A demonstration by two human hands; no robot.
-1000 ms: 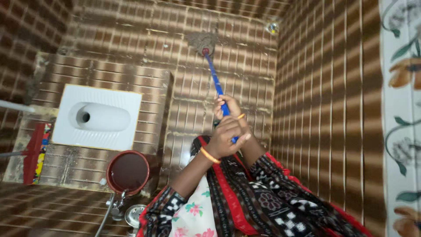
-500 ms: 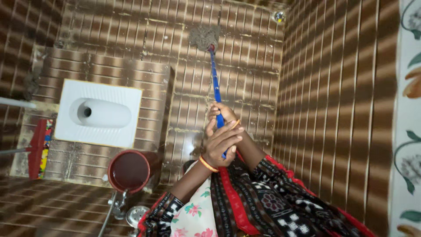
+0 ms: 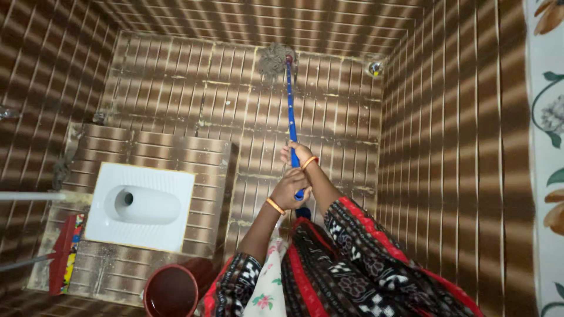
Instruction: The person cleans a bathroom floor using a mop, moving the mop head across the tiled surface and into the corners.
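Observation:
A mop with a blue handle (image 3: 291,111) runs away from me across the brown tiled floor. Its grey-brown stringy head (image 3: 272,57) lies on the floor at the foot of the far wall. My right hand (image 3: 298,154) grips the handle farther out, with a gold bangle on its wrist. Just behind it, my left hand (image 3: 289,189) is closed around the handle's near end and also wears a bangle. Both arms are stretched forward, in dark patterned sleeves with red trim.
A white squat toilet pan (image 3: 141,205) sits in a raised tiled step at the left. A red bucket (image 3: 170,290) of water stands below it, and a red wiper (image 3: 64,252) lies further left. A floor drain (image 3: 376,68) is in the far right corner. A tiled wall closes the right side.
The mop head has slid farther out to the base of the far wall. Both arms have stretched forward with it, and the view has shifted so the toilet and bucket sit lower.

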